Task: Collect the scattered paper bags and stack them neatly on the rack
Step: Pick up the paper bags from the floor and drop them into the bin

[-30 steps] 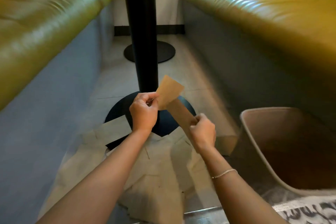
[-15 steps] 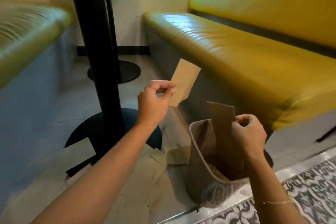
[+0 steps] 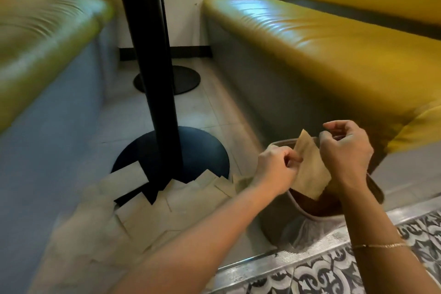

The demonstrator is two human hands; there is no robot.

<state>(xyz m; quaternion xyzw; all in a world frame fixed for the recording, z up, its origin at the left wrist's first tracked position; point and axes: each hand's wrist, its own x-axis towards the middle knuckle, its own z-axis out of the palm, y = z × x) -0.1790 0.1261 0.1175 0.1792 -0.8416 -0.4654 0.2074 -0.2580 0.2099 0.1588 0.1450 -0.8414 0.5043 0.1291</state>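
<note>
Paper bag (image 3: 310, 169) — one flat brown piece — stands tilted above the mouth of the tan bin (image 3: 274, 217), held between both hands. Left hand (image 3: 276, 169) pinches its left edge, fingers curled tightly with the thumb against the paper; right hand (image 3: 343, 150) has its fingers bent over the bag's right side near the top corner, though motion blur makes it hard to tell how firmly they grip the paper. A thin bracelet (image 3: 379, 245) circles the right wrist. The bag's lower corner dips inside the bin's rim, where the interior looks dark brown. Left of the bin, more paper bags (image 3: 155, 210) lie scattered and overlapping on the pale floor tiles (image 3: 191, 112), some lapping onto the round black base (image 3: 202, 150) of a black table post (image 3: 152, 55) that rises out of view. A second round base (image 3: 183, 79) sits farther from the bin, toward the wall. Behind and to the right of the bin runs a yellow bench seat (image 3: 310, 43) on a grey plinth; another green-yellow bench (image 3: 43, 31) — blurred — stands across the aisle, well left of the bin. Nearer than the bin, patterned black-and-white tiles (image 3: 322, 272) begin past a metal threshold strip (image 3: 250, 267).
</note>
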